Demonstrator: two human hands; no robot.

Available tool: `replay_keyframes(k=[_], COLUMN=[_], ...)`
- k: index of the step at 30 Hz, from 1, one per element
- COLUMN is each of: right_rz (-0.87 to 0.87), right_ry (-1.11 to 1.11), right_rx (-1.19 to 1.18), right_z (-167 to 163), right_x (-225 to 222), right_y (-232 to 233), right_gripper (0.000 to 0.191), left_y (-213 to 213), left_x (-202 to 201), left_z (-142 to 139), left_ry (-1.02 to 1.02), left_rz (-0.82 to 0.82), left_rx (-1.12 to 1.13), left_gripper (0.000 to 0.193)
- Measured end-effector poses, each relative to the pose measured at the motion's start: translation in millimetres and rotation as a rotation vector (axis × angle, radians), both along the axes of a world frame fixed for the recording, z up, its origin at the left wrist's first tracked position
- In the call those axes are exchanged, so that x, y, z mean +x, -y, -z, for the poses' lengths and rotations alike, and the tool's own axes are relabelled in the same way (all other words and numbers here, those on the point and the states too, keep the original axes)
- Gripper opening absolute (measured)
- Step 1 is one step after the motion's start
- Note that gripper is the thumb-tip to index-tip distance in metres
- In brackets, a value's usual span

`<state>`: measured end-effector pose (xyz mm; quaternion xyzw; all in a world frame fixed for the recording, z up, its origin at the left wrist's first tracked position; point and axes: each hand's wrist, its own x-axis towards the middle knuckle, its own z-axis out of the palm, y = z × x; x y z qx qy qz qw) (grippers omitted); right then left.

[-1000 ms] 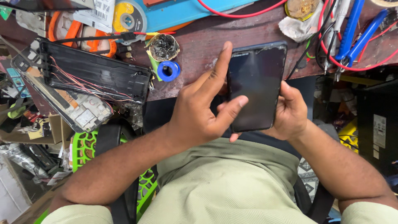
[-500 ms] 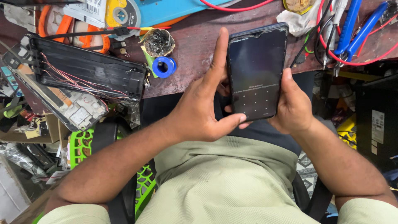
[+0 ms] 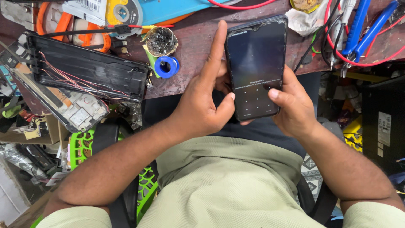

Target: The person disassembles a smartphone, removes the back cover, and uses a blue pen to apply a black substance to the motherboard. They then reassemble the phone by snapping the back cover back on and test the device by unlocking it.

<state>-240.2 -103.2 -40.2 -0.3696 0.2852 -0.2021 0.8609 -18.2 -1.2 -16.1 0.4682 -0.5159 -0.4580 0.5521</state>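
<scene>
The person wears a pale green shirt with short sleeves (one sleeve shows at each bottom corner). The cloth has thin slanted lines woven in it. Both arms are bare below the sleeves. The left hand and right hand have no rings.

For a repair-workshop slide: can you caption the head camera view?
Both hands, left hand and right hand, hold a dark smartphone with its lock screen lit, above a cluttered workbench.

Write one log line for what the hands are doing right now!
left hand: holds phone edge | right hand: thumb on lit screen | workbench: blue solder spool nearby
</scene>
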Motion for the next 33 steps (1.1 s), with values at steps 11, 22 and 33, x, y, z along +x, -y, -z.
replay_keyframes(k=[11,22,33], right_rz=[-0.127,-0.080,-0.150], right_ry=[-0.209,-0.045,-0.029], right_rx=[-0.504,-0.075,-0.184], right_z=[2.3,0.9,2.0], right_x=[1.1,-1.8,-2.6], right_y=[-1.4,4.2,4.8], right_gripper=[0.092,0.082,0.089], left_y=[2.3,3.3,2.6], left_x=[-0.8,0.5,0.3], left_z=[-6.1,-8.2,-7.1], left_ry=[0.066,0.037,0.025], left_rz=[-0.009,-0.012,-0.021], left_rx=[0.023,0.022,0.030], left_gripper=[0.097,0.098,0.096])
